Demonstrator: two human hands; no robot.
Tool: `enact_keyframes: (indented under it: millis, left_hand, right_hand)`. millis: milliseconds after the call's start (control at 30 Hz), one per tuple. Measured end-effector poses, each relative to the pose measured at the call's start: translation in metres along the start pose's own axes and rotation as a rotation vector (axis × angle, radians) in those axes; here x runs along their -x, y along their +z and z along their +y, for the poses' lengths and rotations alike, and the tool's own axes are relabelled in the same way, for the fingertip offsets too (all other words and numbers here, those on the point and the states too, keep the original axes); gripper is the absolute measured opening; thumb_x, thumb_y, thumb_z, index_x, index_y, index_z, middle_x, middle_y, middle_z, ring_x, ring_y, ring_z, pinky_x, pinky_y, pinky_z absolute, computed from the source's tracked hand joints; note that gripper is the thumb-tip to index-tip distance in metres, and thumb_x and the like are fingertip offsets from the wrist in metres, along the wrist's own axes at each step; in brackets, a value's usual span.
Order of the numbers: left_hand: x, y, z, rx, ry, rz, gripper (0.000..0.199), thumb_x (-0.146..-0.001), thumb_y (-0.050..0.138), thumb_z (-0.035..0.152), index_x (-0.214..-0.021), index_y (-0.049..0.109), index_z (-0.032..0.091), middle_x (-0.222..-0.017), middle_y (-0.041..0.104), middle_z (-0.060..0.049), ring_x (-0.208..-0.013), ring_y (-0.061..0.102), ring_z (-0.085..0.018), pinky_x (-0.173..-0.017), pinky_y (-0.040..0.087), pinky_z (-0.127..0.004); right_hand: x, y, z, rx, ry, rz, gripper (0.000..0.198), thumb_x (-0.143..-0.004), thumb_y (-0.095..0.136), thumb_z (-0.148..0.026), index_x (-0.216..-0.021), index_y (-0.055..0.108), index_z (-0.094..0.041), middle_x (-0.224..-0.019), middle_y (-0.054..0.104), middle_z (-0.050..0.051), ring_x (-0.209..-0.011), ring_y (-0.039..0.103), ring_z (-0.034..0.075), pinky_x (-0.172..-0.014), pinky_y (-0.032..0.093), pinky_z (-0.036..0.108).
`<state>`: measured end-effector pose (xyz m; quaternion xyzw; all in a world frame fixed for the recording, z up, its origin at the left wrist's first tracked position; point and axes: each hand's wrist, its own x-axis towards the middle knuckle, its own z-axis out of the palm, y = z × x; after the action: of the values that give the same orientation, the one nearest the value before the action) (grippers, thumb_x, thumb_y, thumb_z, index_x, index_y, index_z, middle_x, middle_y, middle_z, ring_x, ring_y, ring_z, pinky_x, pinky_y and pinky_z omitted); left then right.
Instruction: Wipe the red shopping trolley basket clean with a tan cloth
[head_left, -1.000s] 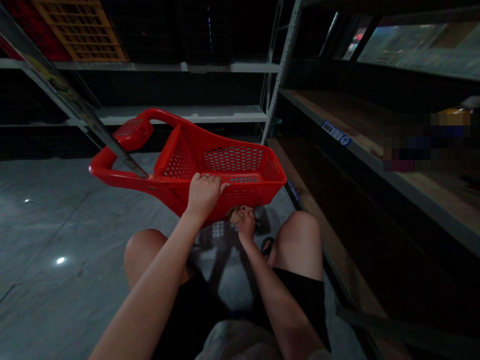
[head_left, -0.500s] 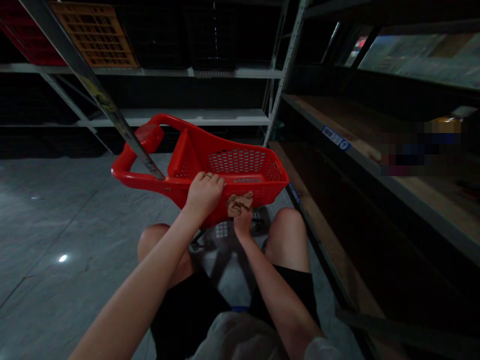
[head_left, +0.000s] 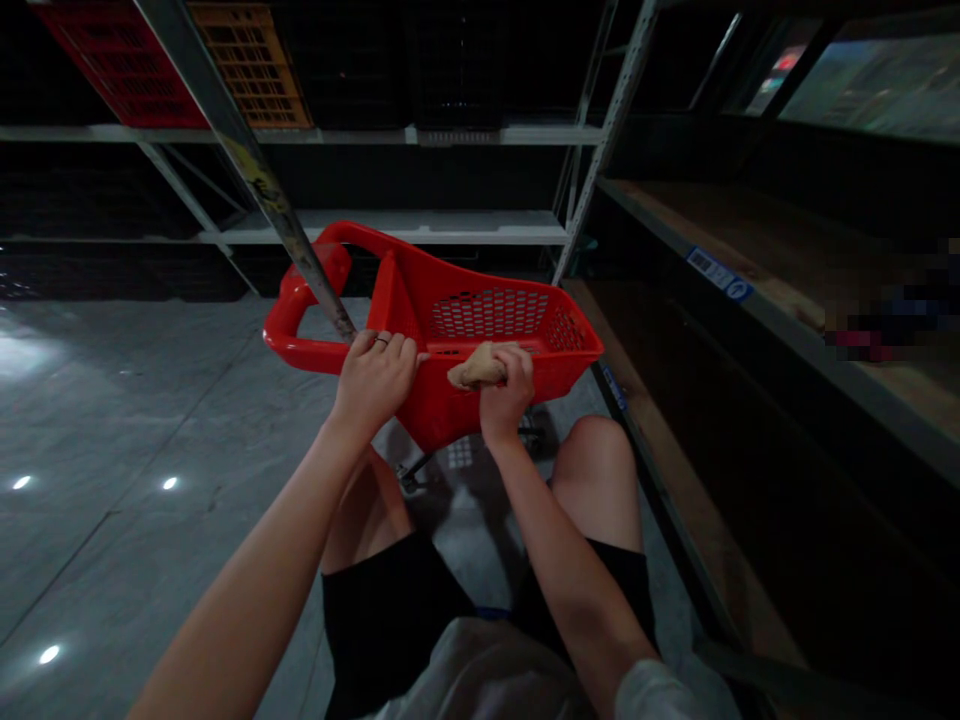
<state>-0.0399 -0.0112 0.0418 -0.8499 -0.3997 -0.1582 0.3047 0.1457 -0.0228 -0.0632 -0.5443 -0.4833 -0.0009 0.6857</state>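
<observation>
A small red plastic shopping cart (head_left: 442, 400) with perforated sides stands in front of my knees, its handle to the left. My left hand (head_left: 375, 385) is closed over the near top rim, close to the foot of a slanting metal pole. A crumpled tan cloth (head_left: 478, 368) is bunched in my right hand (head_left: 508, 390), whose fingers wrap around it at the near rim. The cloth lies against the upper edge of the near side wall. Part of the cloth is hidden by my fingers.
The worn metal pole (head_left: 262, 185) rises from the cart toward the upper left. Behind it, a grey metal rack (head_left: 450, 228) bears red and orange crates (head_left: 251, 70). Wooden-topped shelving (head_left: 660, 215) with blue-and-white labels runs along my right. Grey floor (head_left: 150, 400) extends on the left.
My right hand has moved up from the cart's near side wall to the top rim with the cloth. My left hand has slid left along the rim. The view has shifted slightly left.
</observation>
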Motion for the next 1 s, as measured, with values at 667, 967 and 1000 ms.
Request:
enact_keyframes:
  millis: [667, 967, 1000]
  left_hand:
    - [0.006, -0.011, 0.023, 0.044, -0.042, 0.017, 0.031, -0.106, 0.041, 0.024, -0.090, 0.066, 0.016, -0.085, 0.068, -0.011, -0.084, 0.062, -0.029, -0.089, 0.044, -0.044]
    - [0.007, -0.024, 0.049, 0.219, -0.121, 0.004, 0.035, -0.107, 0.038, 0.024, -0.090, 0.068, 0.017, -0.085, 0.068, -0.013, -0.085, 0.062, -0.030, -0.089, 0.044, -0.046]
    - [0.007, -0.024, 0.051, 0.228, -0.125, 0.005, 0.036, -0.107, 0.037, 0.025, -0.090, 0.068, 0.017, -0.085, 0.068, -0.013, -0.085, 0.062, -0.031, -0.089, 0.044, -0.047]
  right_hand:
    - [0.048, -0.003, -0.016, 0.038, 0.227, -0.147, 0.037, -0.070, 0.049, -0.008, -0.099, 0.068, -0.021, -0.106, 0.066, 0.005, -0.105, 0.061, 0.019, -0.098, 0.051, 0.034]
    - [0.065, -0.005, 0.000, 0.009, 0.095, -0.140, 0.016, -0.083, 0.056, -0.024, -0.092, 0.069, -0.024, -0.105, 0.063, 0.007, -0.108, 0.060, 0.024, -0.106, 0.049, 0.049]
    - [0.083, -0.009, 0.014, 0.021, 0.127, -0.157, 0.018, -0.081, 0.055, -0.022, -0.092, 0.069, -0.023, -0.103, 0.063, 0.008, -0.105, 0.061, 0.025, -0.103, 0.051, 0.049]
